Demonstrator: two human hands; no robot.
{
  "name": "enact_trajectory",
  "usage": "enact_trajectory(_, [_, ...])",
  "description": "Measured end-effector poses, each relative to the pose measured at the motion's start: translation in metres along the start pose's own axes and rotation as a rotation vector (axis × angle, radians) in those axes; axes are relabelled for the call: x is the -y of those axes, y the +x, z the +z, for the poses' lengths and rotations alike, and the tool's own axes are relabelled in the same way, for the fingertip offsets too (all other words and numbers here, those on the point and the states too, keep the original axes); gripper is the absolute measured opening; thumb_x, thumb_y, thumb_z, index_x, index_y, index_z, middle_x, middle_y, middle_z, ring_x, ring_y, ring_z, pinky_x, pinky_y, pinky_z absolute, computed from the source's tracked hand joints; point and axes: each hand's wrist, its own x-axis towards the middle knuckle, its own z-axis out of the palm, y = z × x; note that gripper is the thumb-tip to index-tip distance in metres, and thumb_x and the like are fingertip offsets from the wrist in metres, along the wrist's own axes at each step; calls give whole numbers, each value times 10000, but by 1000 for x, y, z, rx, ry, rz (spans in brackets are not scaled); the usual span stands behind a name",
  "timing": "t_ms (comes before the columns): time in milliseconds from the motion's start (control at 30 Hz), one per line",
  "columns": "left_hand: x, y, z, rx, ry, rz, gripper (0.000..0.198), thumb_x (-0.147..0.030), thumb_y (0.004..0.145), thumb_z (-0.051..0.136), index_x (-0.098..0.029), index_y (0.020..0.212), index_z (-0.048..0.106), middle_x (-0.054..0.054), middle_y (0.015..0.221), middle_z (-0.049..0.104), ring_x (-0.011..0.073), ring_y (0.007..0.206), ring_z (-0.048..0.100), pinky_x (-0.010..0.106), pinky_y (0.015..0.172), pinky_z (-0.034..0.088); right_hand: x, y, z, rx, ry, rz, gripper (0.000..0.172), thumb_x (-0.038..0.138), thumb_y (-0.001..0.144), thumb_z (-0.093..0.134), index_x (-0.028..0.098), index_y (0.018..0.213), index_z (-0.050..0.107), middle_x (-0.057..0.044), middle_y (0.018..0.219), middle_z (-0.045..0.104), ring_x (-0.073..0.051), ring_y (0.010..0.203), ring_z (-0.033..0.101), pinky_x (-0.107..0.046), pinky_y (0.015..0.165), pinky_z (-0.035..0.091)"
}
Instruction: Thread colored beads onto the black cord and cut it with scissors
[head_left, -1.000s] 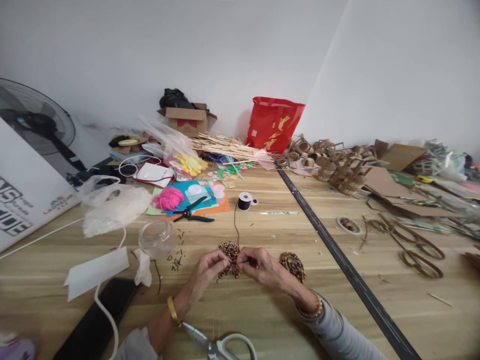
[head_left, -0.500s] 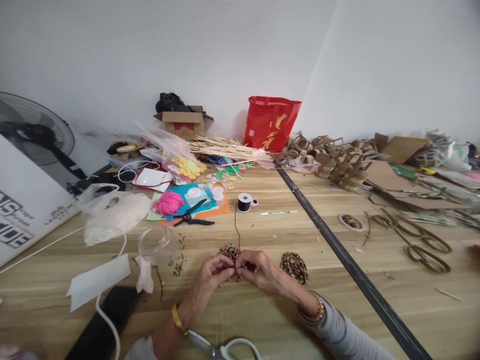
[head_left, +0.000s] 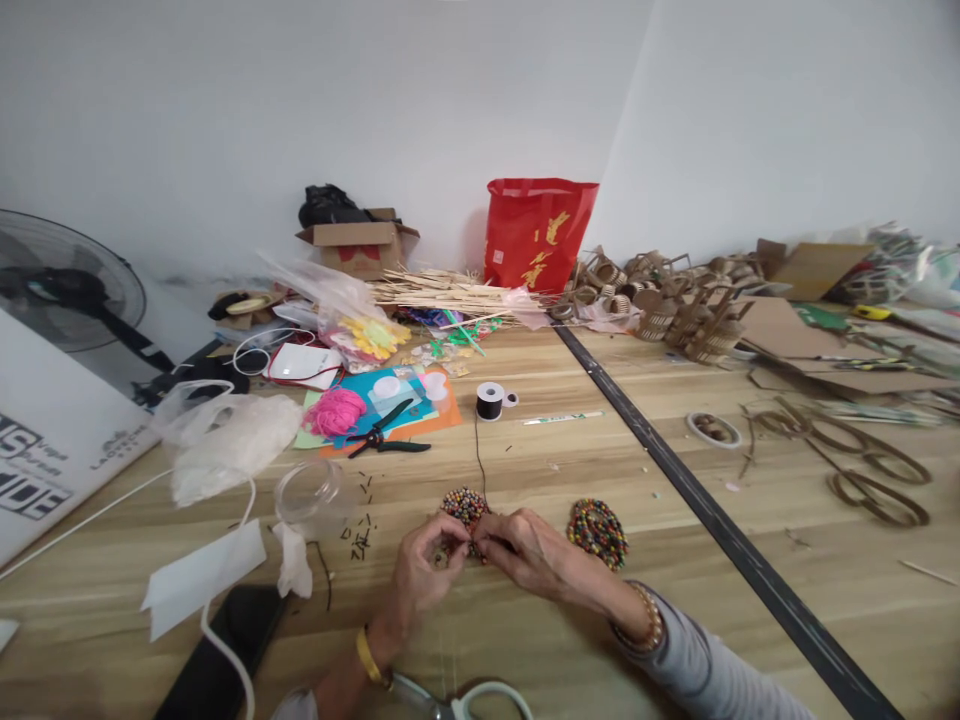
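My left hand [head_left: 429, 565] curls thumb and forefinger into a pinch beside a coil of small multicoloured beads [head_left: 463, 505]; what its fingertips hold is too small to make out. Close against it, my right hand [head_left: 529, 548] pinches a thin black cord [head_left: 480, 460]. That cord runs back to a black-and-white spool [head_left: 490, 403]. My fingers partly cover the bead coil. A second coil of mixed beads [head_left: 598, 533] lies just right of my right hand. Scissors [head_left: 491, 692] with pale handles lie below my left wrist, cut off by the bottom edge.
Black-handled pliers [head_left: 388, 435] and pink yarn [head_left: 335, 411] lie on coloured sheets. Short black cord pieces [head_left: 361, 540] and a dark phone [head_left: 225, 645] are on the left. A black strip [head_left: 675, 480] crosses the table. Small woven baskets [head_left: 694, 325] and a red bag [head_left: 538, 235] stand behind.
The view has shifted slightly. My left thumb and forefinger have spread into a rounder loop, showing beads through it. My right hand keeps its pinch near the coil.
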Motion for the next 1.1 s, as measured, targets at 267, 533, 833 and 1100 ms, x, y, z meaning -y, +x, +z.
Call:
enact_trajectory(267, [2, -2, 3, -65, 48, 93, 55, -130, 625, 588, -180, 602, 584, 42, 665, 655, 177, 676, 627, 266, 647, 521, 9, -2, -1, 25, 36, -2, 207, 143, 915, 414, 169, 774, 564, 31, 633, 486, -96, 559, 399, -193, 540, 293])
enact_trajectory(533, [2, 5, -2, -20, -134, -83, 110, -224, 601, 686, -163, 606, 595, 38, 657, 633, 169, 651, 614, 250, 610, 509, 9, -2, -2, 20, 172, 15, 195, 180, 901, 441, 163, 750, 562, 35, 643, 471, -102, 598, 406, -192, 558, 309])
enact_trajectory(833, [-8, 5, -9, 4, -258, -226, 203, -292, 624, 749, -156, 676, 607, 20, 702, 640, 146, 640, 586, 248, 616, 480, -6, 2, 3, -33, 185, 37, 184, 196, 900, 451, 146, 777, 577, 40, 635, 479, -90, 568, 394, -187, 531, 301])
enact_trajectory(1100, [-10, 6, -8, -15, -279, -274, 210, -268, 613, 758, -161, 705, 603, -6, 654, 634, 129, 613, 578, 218, 585, 463, 2, 2, -1, -1, 141, 42, 188, 191, 898, 469, 156, 753, 585, 52, 598, 442, -81, 530, 357, -190, 498, 262])
